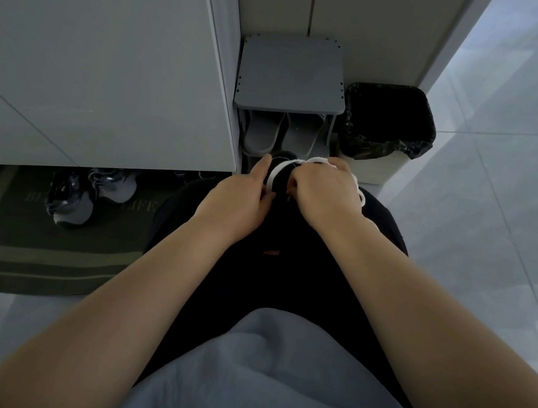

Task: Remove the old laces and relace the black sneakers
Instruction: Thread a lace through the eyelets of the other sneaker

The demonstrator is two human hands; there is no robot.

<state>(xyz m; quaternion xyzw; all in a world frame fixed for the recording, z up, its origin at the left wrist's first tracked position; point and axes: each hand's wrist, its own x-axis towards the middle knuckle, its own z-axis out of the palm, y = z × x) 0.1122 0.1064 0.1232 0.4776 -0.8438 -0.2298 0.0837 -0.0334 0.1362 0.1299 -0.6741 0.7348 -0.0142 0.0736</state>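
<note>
A person's right hand (323, 190) curls its fingers around a white cord lace (288, 166), pinching it over the top of a black sneaker (281, 179) held on the knees. The left hand (240, 200) clasps the shoe's left side between thumb and fingers. The lace crosses the sneaker's far, toe end, and a loose loop trails to the right. The eyelets are hidden, so it cannot be told whether this is the old lace coming out or a new one going in. Either way, most of the job appears to be left, and no second black sneaker is in view. Beyond stand a grey shoe rack (293, 72) holding grey slippers (263, 134), a black-lined waste bin (389, 124) to its right, and grey trainers (90, 189) on a green doormat (11, 254) at left.
</note>
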